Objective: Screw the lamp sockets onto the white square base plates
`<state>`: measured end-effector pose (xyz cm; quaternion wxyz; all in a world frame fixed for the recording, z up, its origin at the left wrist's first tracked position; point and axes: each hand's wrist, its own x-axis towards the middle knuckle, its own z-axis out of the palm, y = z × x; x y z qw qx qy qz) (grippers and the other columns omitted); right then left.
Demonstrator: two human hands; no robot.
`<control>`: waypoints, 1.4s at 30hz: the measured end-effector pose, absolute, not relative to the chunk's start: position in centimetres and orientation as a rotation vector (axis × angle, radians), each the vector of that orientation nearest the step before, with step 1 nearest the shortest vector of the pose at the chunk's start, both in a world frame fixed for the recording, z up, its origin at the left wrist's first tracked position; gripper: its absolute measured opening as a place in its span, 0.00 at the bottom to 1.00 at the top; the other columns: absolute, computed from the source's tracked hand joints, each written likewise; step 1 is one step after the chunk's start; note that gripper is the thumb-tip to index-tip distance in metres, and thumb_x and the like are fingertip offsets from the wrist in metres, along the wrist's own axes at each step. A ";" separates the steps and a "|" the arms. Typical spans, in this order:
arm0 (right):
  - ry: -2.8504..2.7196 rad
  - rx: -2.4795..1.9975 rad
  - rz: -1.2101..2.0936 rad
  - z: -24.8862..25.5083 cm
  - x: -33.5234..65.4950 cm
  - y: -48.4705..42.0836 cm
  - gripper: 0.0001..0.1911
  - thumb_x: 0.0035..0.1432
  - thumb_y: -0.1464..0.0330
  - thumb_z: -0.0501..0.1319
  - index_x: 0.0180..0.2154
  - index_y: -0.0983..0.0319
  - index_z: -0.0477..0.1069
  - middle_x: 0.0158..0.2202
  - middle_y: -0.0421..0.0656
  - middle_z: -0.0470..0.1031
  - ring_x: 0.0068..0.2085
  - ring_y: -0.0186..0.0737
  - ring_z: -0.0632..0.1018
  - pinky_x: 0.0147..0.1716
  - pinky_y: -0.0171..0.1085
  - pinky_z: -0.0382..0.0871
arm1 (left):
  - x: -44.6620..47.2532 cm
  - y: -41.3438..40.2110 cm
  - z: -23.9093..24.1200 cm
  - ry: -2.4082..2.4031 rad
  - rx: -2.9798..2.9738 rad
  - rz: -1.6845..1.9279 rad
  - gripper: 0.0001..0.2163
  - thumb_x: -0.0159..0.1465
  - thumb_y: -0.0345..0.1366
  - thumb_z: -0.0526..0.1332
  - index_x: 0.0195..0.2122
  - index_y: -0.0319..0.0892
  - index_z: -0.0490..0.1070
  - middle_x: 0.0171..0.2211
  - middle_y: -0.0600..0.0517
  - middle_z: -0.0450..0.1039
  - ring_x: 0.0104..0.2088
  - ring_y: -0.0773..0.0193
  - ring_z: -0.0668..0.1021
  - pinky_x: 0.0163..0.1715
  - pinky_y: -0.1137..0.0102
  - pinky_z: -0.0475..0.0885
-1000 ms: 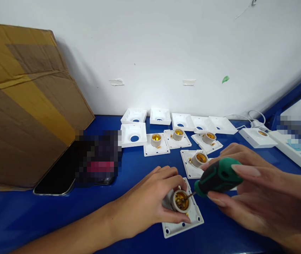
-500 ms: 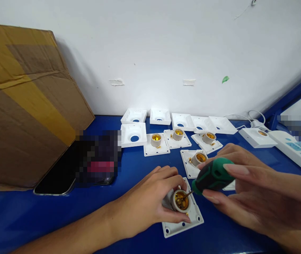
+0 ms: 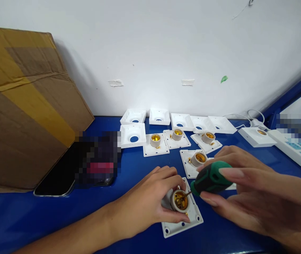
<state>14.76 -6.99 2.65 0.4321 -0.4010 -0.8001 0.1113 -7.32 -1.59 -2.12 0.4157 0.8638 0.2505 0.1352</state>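
My left hand (image 3: 163, 194) is closed around a lamp socket (image 3: 172, 203) with a brass-coloured threaded inside, seated on a square white base plate (image 3: 175, 228) on the blue table. In my right hand (image 3: 248, 190) is a screwdriver (image 3: 212, 177) with a green and black handle, gripped between thumb and fingers. Its shaft slants down to the left into the socket; the tip inside is hard to make out. Just behind, another socket on its plate (image 3: 189, 169) is partly covered by my right hand and the screwdriver.
Further back stand more sockets on plates (image 3: 155, 150) and several white square covers (image 3: 125, 135) with round holes along the wall. A cardboard box (image 3: 34, 141) and a dark phone (image 3: 53, 181) are at the left. A power strip (image 3: 293, 150) and a covered socket (image 3: 258, 139) are at the right.
The screwdriver handle and my right hand have shifted very slightly left and down. My left hand keeps its hold on the socket. The whole view has moved a little.
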 end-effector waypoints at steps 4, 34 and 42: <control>-2.084 -0.793 0.147 3.3 14.8 -6.7 0.22 0.64 0.73 0.68 0.58 0.55 0.71 0.36 0.42 0.83 0.34 0.42 0.83 0.32 0.42 0.79 | -7.4 -1.6 -2.4 0.622 2.171 0.356 0.20 0.60 0.45 0.77 0.48 0.46 0.75 0.49 0.49 0.76 0.52 0.49 0.78 0.64 0.50 0.65; -2.126 -0.414 0.596 3.4 17.0 -6.1 0.17 0.73 0.76 0.60 0.60 0.75 0.70 0.55 0.50 0.80 0.54 0.34 0.79 0.55 0.33 0.74 | -5.5 -3.4 -1.9 0.733 2.310 0.373 0.20 0.68 0.45 0.69 0.58 0.48 0.73 0.53 0.48 0.78 0.54 0.46 0.80 0.60 0.49 0.73; -2.087 -0.526 0.468 2.7 18.2 -5.9 0.26 0.67 0.80 0.64 0.64 0.72 0.67 0.57 0.47 0.80 0.56 0.33 0.78 0.61 0.31 0.70 | -5.7 -3.4 -2.1 0.723 2.315 0.433 0.17 0.65 0.44 0.74 0.51 0.48 0.74 0.47 0.51 0.78 0.46 0.53 0.80 0.52 0.58 0.74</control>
